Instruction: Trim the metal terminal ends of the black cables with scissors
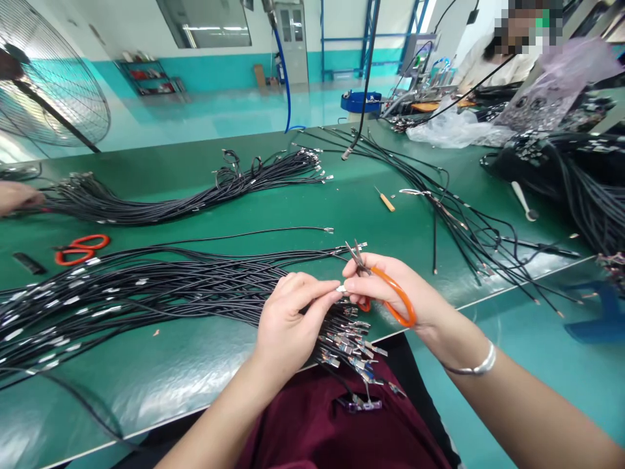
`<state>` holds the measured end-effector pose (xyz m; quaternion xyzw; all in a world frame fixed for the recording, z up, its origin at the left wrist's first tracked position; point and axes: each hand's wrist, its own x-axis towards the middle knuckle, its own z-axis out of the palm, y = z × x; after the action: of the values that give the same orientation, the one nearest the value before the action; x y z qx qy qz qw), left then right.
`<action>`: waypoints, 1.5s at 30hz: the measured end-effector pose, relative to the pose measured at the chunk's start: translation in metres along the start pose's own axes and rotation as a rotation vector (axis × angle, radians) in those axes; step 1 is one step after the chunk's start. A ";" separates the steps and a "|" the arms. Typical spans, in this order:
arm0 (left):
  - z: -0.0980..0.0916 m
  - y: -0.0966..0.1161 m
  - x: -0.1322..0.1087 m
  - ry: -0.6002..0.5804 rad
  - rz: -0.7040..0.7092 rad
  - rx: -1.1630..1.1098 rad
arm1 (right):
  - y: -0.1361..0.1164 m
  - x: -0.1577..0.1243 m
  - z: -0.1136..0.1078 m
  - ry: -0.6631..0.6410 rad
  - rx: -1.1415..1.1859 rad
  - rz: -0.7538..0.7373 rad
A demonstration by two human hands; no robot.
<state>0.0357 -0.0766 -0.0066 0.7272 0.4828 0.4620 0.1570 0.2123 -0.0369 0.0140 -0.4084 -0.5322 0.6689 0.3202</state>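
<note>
From here I can't read the tags (71, 301) on the cables (219, 277), stretching left to right, near side. The left hand (288, 319) pinches a white tip (340, 288); the right hand (390, 281) grips scissors (404, 298), blades pointing far left.

Black cables (229, 275) flecked with white tags (141, 282) stripe the deep green tabletop (390, 234). Orange brightens the handles of the nearer scissors (410, 310) and the farther scissors (75, 253). The wall (219, 71) is white above turquoise, and one garment (332, 430) shows plain maroon.
</note>
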 end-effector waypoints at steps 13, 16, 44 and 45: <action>0.001 -0.013 -0.041 -0.290 0.168 0.188 | 0.031 -0.027 -0.013 0.063 -0.481 -0.037; -0.007 -0.014 -0.045 -0.399 0.194 0.203 | 0.024 -0.002 -0.036 0.196 -0.611 -0.152; -0.010 -0.029 0.067 -0.059 -0.301 -0.272 | -0.019 0.092 -0.035 -0.169 0.002 -0.153; -0.008 -0.029 0.066 -0.029 -0.273 -0.245 | -0.019 0.091 -0.035 -0.153 -0.006 -0.158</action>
<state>0.0197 -0.0082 0.0123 0.6368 0.5149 0.4812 0.3126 0.2012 0.0612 0.0102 -0.3139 -0.5878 0.6691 0.3290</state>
